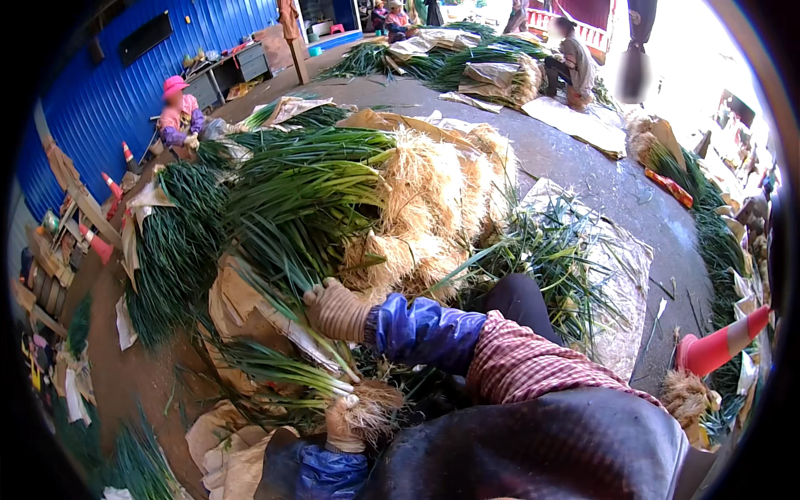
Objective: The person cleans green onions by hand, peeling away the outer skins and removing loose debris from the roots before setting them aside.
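My left hand [343, 423], in a tan glove and blue sleeve cover, is closed round the white root ends of a small bunch of green onions [287, 365]. Their leaves point away to the left. Farther forward, my gloved right hand [337, 310] reaches across to the edge of a big heap of green onions [304, 183]. Its fingers are curled on some green leaves; exactly what lies under them is partly hidden. Pale, bushy roots [425, 183] face right on that heap. Loose onion leaves and trimmings [558, 267] lie beside my knee on a pale sheet [629, 279].
Another onion pile [179, 242] lies to the left, with a person in a pink hat [179, 117] behind it. A second person [573, 67] crouches by far piles. An orange cone [721, 342] stands at right; brown paper [237, 296] lies beneath the onions.
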Demonstrator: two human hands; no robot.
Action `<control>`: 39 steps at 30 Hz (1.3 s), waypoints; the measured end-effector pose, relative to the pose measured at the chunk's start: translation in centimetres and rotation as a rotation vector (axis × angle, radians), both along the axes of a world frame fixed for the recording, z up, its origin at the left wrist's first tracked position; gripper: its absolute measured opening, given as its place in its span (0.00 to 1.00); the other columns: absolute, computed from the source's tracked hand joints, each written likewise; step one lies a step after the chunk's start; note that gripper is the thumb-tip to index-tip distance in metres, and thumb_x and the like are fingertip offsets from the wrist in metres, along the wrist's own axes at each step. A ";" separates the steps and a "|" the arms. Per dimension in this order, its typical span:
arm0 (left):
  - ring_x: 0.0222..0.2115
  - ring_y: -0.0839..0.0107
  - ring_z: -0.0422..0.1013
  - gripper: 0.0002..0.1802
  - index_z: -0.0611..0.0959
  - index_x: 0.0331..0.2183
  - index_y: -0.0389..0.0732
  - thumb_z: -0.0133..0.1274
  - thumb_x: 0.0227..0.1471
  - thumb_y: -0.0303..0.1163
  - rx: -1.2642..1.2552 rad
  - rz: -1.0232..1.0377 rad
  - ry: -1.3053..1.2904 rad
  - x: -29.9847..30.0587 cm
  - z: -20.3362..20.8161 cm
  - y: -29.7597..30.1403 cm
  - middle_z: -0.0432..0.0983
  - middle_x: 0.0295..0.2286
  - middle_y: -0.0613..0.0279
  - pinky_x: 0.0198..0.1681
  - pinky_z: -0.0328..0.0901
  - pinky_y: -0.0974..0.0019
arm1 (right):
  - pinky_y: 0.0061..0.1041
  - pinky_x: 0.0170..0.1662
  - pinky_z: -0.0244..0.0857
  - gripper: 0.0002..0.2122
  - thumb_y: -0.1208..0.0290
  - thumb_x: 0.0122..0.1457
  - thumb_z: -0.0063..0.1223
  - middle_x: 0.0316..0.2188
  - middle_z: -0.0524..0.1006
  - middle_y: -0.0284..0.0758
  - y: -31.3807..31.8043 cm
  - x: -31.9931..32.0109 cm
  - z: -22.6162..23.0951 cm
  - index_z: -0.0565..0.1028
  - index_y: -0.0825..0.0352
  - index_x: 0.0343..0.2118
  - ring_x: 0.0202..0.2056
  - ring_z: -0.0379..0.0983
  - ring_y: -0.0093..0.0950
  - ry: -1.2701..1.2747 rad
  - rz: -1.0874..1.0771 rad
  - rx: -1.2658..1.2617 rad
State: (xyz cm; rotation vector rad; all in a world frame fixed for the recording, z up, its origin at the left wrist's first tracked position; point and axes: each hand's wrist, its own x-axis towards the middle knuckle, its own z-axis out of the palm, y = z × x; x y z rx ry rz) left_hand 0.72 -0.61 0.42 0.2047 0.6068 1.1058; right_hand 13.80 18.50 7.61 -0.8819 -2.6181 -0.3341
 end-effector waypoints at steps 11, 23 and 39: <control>0.29 0.63 0.71 0.22 0.71 0.43 0.33 0.47 0.43 0.31 -0.009 0.212 -0.081 0.6 2.0 -0.2 0.72 0.33 0.53 0.31 0.70 0.62 | 0.20 0.23 0.60 0.08 0.65 0.58 0.52 0.19 0.71 0.26 -3.5 -0.6 -0.4 0.77 0.64 0.30 0.21 0.65 0.18 1.475 -0.090 -1.663; 0.31 0.59 0.73 0.23 0.71 0.42 0.29 0.49 0.42 0.30 0.024 0.200 -0.217 0.4 -1.4 0.3 0.73 0.31 0.51 0.38 0.72 0.58 | 0.17 0.17 0.46 0.11 0.63 0.60 0.43 0.12 0.61 0.23 -11.4 4.0 -3.1 0.71 0.65 0.27 0.13 0.53 0.15 1.524 -0.113 -1.928; 0.34 0.63 0.70 0.37 0.64 0.52 0.31 0.53 0.38 0.32 0.258 0.161 -0.462 -1.6 3.8 -0.2 0.70 0.34 0.55 0.41 0.67 0.61 | 0.28 0.60 0.52 0.28 0.79 0.46 0.44 0.52 0.66 0.46 -4.1 5.0 -4.2 0.60 0.69 0.56 0.55 0.59 0.38 0.457 0.057 -0.801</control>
